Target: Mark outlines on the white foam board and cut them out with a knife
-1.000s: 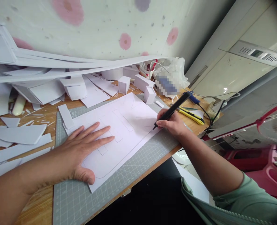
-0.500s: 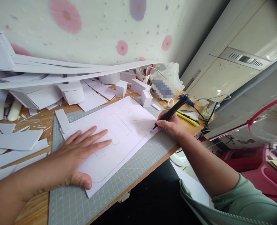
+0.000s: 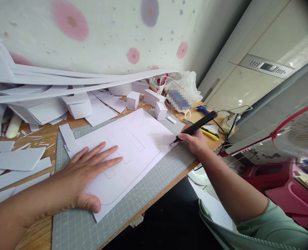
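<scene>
My left hand (image 3: 91, 173) lies flat with its fingers spread on a white sheet (image 3: 122, 173). Thin outlines are drawn on the sheet, among them long rectangles and a border with a rounded corner. Under the sheet is a grey cutting mat (image 3: 73, 229) with grid lines. At the sheet's right corner, my right hand (image 3: 195, 140) grips a black pen-shaped craft knife (image 3: 198, 125). The thin tip touches or nearly touches the sheet near a drawn line. A small white strip (image 3: 68, 137) lies at the sheet's left edge.
White board offcuts (image 3: 18, 158) cover the left, and long white strips (image 3: 91, 81) run along the wall. Small white boxes (image 3: 160, 110) stand behind the sheet. A yellow utility knife (image 3: 209, 133), cables and a blue tool (image 3: 202, 110) lie at right, near a fan (image 3: 297, 128).
The view has shifted slightly. My right hand has tilted the craft knife lower, its rear end swinging right, while its tip stays near the same spot. My left hand keeps its place on the sheet.
</scene>
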